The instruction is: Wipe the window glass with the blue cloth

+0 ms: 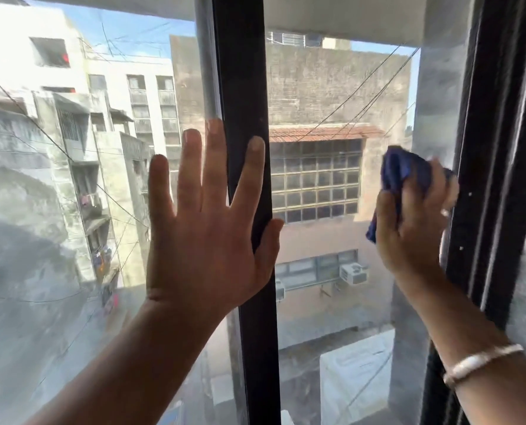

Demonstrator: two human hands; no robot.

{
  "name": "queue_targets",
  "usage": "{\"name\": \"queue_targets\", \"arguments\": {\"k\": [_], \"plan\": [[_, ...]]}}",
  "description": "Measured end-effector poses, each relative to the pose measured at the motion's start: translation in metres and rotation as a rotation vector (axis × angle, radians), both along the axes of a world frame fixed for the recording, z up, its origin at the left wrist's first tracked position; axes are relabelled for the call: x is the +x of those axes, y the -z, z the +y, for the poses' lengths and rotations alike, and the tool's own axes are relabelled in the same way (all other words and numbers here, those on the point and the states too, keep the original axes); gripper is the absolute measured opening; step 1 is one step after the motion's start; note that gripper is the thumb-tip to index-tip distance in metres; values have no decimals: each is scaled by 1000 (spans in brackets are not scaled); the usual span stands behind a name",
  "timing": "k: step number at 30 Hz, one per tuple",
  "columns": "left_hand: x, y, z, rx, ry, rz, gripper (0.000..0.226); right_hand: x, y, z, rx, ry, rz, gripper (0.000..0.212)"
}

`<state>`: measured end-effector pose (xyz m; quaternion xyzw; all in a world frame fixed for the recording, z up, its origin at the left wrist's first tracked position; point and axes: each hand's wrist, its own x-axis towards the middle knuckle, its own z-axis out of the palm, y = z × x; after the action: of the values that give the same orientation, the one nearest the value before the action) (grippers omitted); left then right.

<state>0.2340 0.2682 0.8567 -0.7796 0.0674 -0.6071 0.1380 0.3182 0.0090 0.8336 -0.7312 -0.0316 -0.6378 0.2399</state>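
A: Where are we now with the wiping?

B: Our right hand (409, 222) holds the blue cloth (399, 171), the fingers clenched around it in a bunch, and it presses the cloth on the window glass (332, 87) at the right side of the right pane, just beside the dark right frame (494, 148). Our left hand (206, 240) lies flat, fingers released and spread, half on the left pane (40, 210) and half on the dark middle bar (243, 87). It grasps nothing; we judge it only steadies us.

A: How much is done?

B: We think not so much. The right pane looks quite clear in the middle, where we see the brown building sharply. But a hazy band remains along its right edge above the cloth, and the left pane shows grey smears over most of its lower part. So the right edge and the whole left pane are left, as far as we can see.

A: Is there room to move?

B: Up and down, yes: the glass is free above and below the cloth. To the right there is almost none, the frame is touching distance from our knuckles. To the left we can sweep until the middle bar, and there our left hand stands in the way for the other pane.
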Motion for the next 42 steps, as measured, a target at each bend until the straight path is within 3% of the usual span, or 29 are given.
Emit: {"name": "queue_targets", "arguments": {"k": [2,3,6,8,11,13,15,17,18,19,21,23,24,26,28,31,33,35,38,40,42], "plan": [[0,-1,0,6,2,1,76,2,-36,22,163,21,-35,50],[0,-1,0,6,5,-2,76,1,-44,40,148,27,-62,47],[1,1,1,19,14,-23,75,-10,-26,84,-189,-1,-158,44],[2,0,2,25,20,-31,73,-16,9,83,-400,-45,-121,43],[4,0,2,9,32,-39,72,-20,42,37,-532,-98,-32,39],[3,1,0,6,32,-32,73,-10,36,3,-364,-62,3,42],[2,-1,0,3,37,-23,73,1,17,-10,-40,-23,17,45],[2,-1,1,-11,49,-18,72,1,12,18,221,13,16,46],[2,0,1,-13,54,-20,72,-2,22,42,241,13,-6,47],[2,2,1,-10,56,-22,72,-7,41,68,153,-2,-39,47],[2,2,1,-4,55,-23,73,-19,98,106,-228,-33,-55,47],[2,0,1,-9,59,-15,73,-24,141,92,-528,-46,-3,45],[1,0,0,-16,64,-12,72,-23,152,69,-568,-58,17,44],[0,1,0,-23,72,-11,73,-17,162,21,-438,-37,64,45],[-1,1,-1,-19,75,-13,73,-9,159,-11,-118,-34,148,55],[-2,0,-2,-25,79,-5,73,-9,157,24,265,-41,173,56],[-1,1,-2,-23,79,-6,73,-20,175,75,114,-93,125,52],[-1,1,-1,-16,80,-10,72,-31,205,104,-228,-144,85,49],[-1,1,0,-29,91,-10,72,-31,211,74,-453,-140,72,43],[-1,1,-1,-26,90,-12,72,-26,195,45,-287,-117,102,44],[0,1,-2,-26,94,-13,72,-18,168,25,80,-104,147,52]]}}
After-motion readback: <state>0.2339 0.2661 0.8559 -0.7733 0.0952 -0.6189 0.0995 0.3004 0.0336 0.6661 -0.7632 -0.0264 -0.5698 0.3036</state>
